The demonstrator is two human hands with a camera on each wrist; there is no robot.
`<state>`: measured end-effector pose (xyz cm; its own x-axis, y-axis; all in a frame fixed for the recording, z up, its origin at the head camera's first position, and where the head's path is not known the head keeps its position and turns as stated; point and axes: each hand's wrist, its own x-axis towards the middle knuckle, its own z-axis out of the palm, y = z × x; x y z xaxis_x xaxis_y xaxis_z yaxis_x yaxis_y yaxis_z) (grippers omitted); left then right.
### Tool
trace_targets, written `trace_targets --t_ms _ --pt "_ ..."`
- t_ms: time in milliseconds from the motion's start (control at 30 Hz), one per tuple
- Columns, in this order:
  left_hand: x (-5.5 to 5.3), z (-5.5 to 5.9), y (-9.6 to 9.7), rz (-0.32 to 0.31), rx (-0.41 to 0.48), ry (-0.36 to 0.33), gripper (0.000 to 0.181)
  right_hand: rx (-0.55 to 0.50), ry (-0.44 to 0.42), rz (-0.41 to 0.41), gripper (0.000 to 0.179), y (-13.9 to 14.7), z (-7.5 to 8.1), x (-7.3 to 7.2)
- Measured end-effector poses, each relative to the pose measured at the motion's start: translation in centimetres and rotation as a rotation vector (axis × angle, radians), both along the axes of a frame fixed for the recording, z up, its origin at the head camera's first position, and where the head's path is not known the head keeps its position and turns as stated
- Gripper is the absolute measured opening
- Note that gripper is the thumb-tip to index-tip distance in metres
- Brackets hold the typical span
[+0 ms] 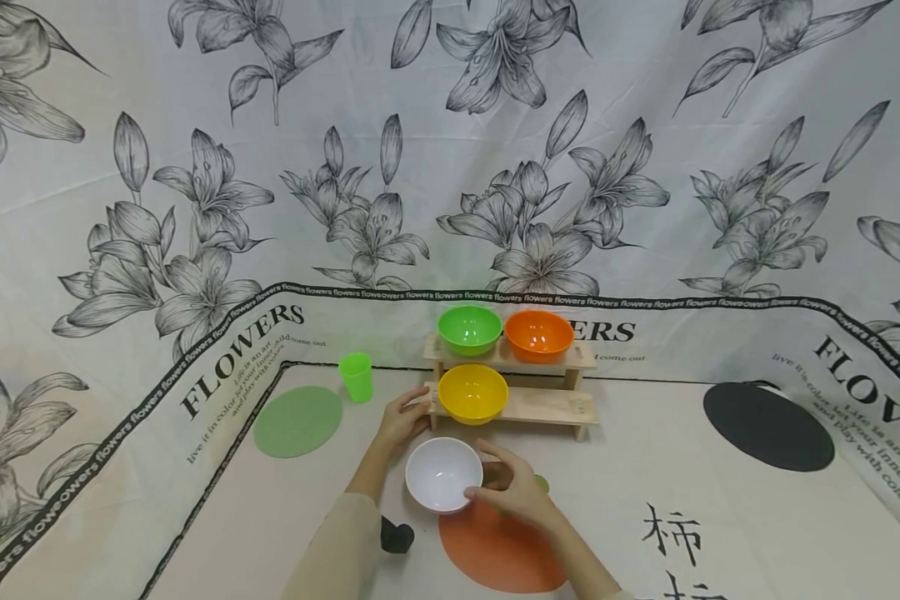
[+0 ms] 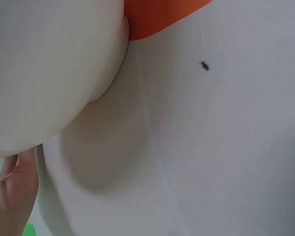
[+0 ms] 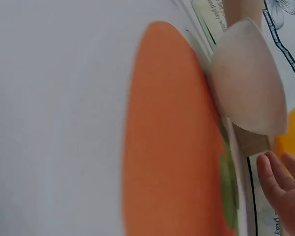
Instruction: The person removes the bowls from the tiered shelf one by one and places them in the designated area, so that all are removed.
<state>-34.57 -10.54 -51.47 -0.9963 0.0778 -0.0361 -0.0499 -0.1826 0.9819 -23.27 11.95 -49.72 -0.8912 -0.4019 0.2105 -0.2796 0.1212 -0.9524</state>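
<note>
A white bowl (image 1: 444, 475) sits upright on the table at the top edge of the orange mat (image 1: 495, 550). My right hand (image 1: 517, 483) is at its right side, thumb and fingers spread about the rim; the right wrist view shows a small gap between fingertips and bowl (image 3: 248, 81). My left hand (image 1: 403, 421) reaches past the bowl, its fingertips at the left end of a two-tier wooden stand (image 1: 543, 406). In the left wrist view the white bowl (image 2: 49, 64) hides those fingers. On the lower tier stands a yellow bowl (image 1: 473, 395).
On the upper tier stand a green bowl (image 1: 469, 331) and an orange bowl (image 1: 539, 337). A green cup (image 1: 357, 377) is left of the stand, beside a round green mat (image 1: 298, 422). A black mat (image 1: 768, 426) lies far right. Flowered cloth (image 1: 375, 233) hangs behind.
</note>
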Motion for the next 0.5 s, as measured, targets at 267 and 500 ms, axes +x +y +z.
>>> trace_targets --t_ms 267,500 --pt "0.0 -0.1 0.2 0.011 0.016 -0.018 0.040 -0.025 0.116 -0.262 0.056 2.0 1.5 -1.4" --pt "0.1 0.0 0.2 0.016 0.017 -0.021 0.040 -0.065 0.096 -0.351 0.067 3.2 2.9 -3.4"
